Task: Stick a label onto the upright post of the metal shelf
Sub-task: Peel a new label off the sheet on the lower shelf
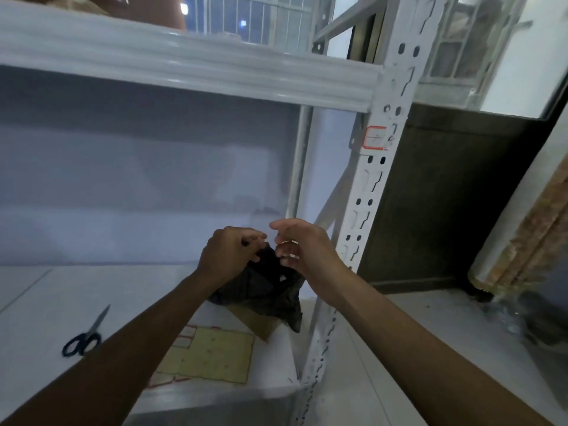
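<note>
My left hand (229, 256) and my right hand (302, 247) meet in front of the shelf, just left of the white perforated upright post (373, 192). A small white label with a red edge (290, 249) shows at my right hand's curled fingertips. My left thumb and forefinger pinch a small pale bit of it where the hands meet. A red-bordered label (375, 137) is stuck on the post just under the upper shelf beam (184, 69). What the fingers hide between them is unclear.
A black plastic bag (267, 296) sits on the lower shelf board under my hands. A yellow sheet with red-bordered labels (209, 355) lies near the shelf's front edge, and dark-handled scissors (84, 336) lie to its left. A dark wall panel (445, 195) stands right of the post.
</note>
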